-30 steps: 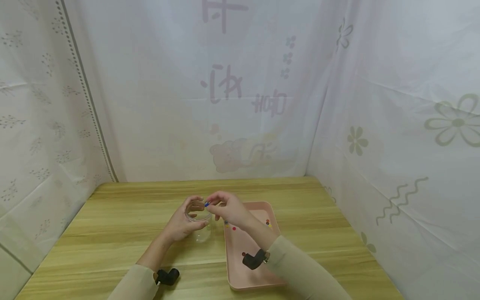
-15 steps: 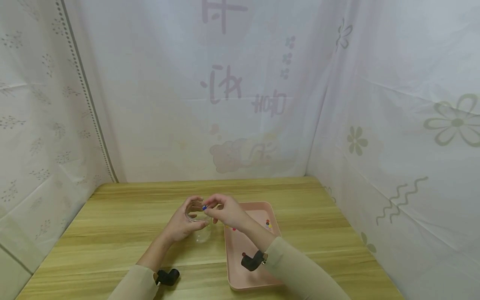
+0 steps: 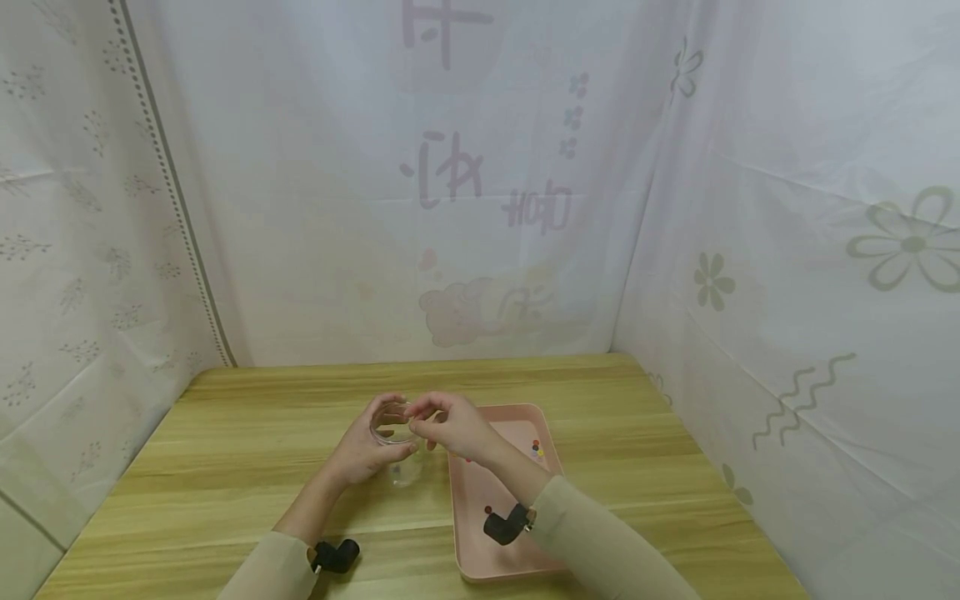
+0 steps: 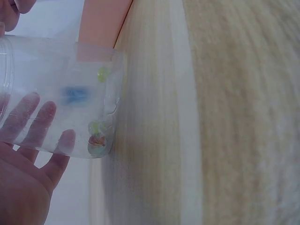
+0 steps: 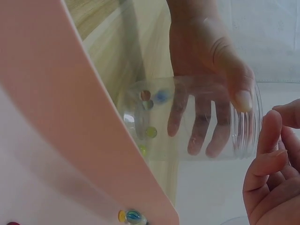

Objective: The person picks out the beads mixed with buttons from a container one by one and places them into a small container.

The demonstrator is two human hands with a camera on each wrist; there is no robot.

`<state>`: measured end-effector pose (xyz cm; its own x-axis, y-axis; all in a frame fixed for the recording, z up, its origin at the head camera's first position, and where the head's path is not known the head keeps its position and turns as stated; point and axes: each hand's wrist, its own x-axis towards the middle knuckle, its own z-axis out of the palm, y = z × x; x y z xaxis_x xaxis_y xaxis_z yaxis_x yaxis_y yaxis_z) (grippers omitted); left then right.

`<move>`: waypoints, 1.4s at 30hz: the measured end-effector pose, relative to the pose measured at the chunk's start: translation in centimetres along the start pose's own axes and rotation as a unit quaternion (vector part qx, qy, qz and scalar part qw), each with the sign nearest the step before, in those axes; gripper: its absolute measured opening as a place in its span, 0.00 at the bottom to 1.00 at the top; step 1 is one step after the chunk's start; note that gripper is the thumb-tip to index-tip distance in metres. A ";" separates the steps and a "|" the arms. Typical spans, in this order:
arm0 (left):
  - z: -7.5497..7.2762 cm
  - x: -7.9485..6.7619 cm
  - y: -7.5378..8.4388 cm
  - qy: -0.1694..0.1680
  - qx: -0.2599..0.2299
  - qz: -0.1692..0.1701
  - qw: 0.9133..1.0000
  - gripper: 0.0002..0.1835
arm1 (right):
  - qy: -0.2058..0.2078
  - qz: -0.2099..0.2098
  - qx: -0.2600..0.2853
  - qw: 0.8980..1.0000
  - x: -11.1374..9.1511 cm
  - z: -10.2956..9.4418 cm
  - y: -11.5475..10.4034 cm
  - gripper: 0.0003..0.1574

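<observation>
My left hand (image 3: 358, 446) grips a clear plastic jar (image 3: 406, 475) around its upper part, fingers wrapped behind the wall and thumb near the ridged neck. Inside the jar, a blurred blue piece (image 4: 75, 95) hangs partway down in mid-fall. Several small round pieces, among them a yellow-green one (image 5: 151, 132) and a brownish one (image 5: 145, 95), lie at the jar's bottom. Just at the mouth is my right hand (image 3: 450, 427), its fingers bent loosely with nothing seen between thumb and fingertips.
A shallow pink tray (image 3: 476, 542) lies right of the jar, partly covered by my right forearm. Several small coloured pieces sit in it, including a dark red one (image 3: 488, 509) and a blue-swirled one (image 5: 133, 216). Patterned curtains (image 3: 337, 208) surround the wooden table (image 3: 225, 467).
My right hand has moved slightly left over the jar's mouth and let go of the blue piece, which now drops inside. The left hand has kept its grip on the jar.
</observation>
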<state>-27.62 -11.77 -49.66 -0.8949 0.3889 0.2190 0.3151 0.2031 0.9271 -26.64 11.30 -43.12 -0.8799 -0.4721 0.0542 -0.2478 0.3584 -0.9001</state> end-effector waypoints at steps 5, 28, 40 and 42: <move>0.0 -0.1 -0.1 -0.005 -0.002 -0.001 1.000 0.41 | 0.015 0.000 0.010 1.000 0.0 -0.6 0.6 0.19; 0.1 0.0 -0.2 0.005 0.006 0.011 1.000 0.43 | 0.097 0.038 0.020 0.994 -0.5 -5.5 6.3 0.15; 0.1 -0.1 -0.1 0.004 -0.001 0.005 1.000 0.43 | 0.114 0.062 0.028 0.991 -0.3 -6.2 8.0 0.22; 0.1 -0.1 -0.1 0.003 -0.002 0.004 1.000 0.43 | 0.114 0.064 0.028 0.991 -0.3 -6.1 8.1 0.22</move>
<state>-27.56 -11.73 -49.76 -0.8941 0.3853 0.2283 0.3214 0.1972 0.9262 -30.87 19.31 -47.80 -0.9729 -0.2295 0.0277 -0.1103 0.3557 -0.9281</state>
